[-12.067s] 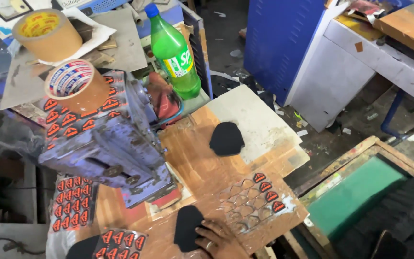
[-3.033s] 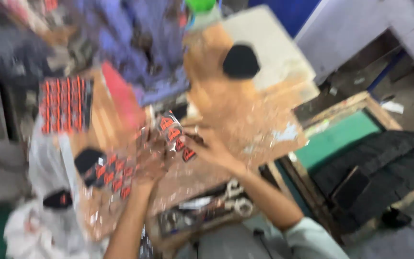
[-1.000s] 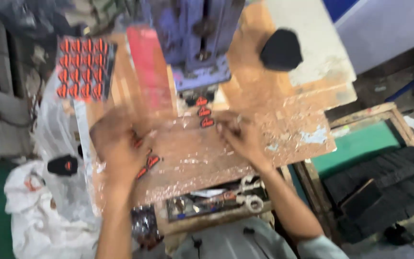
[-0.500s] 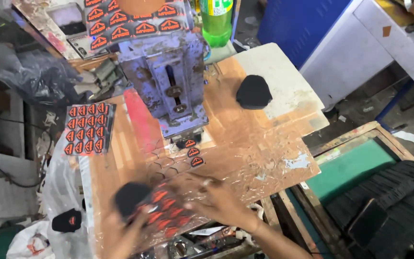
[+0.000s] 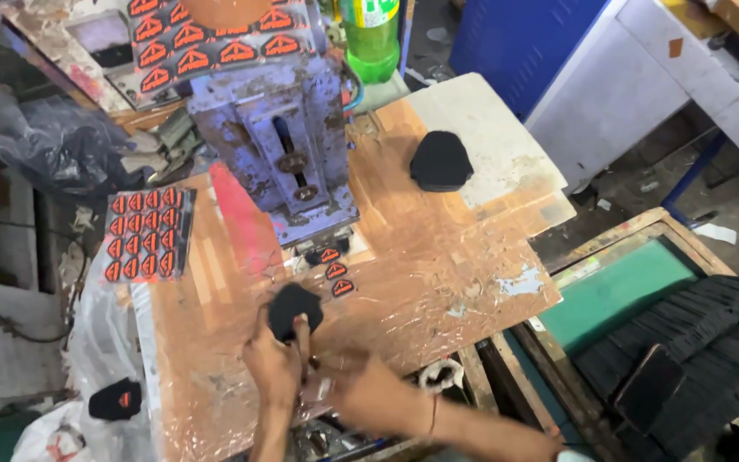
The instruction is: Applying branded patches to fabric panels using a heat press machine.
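A flat black patch (image 5: 294,310) with a rounded, many-sided outline lies on the plastic-covered bench (image 5: 438,282), just below three small orange-and-black stickers (image 5: 334,270) at the foot of the grey-blue press (image 5: 280,145). The left hand (image 5: 274,364) sits directly beneath it, fingers pinched on its lower edge. The right hand (image 5: 361,389) is blurred just beside; its grip cannot be told.
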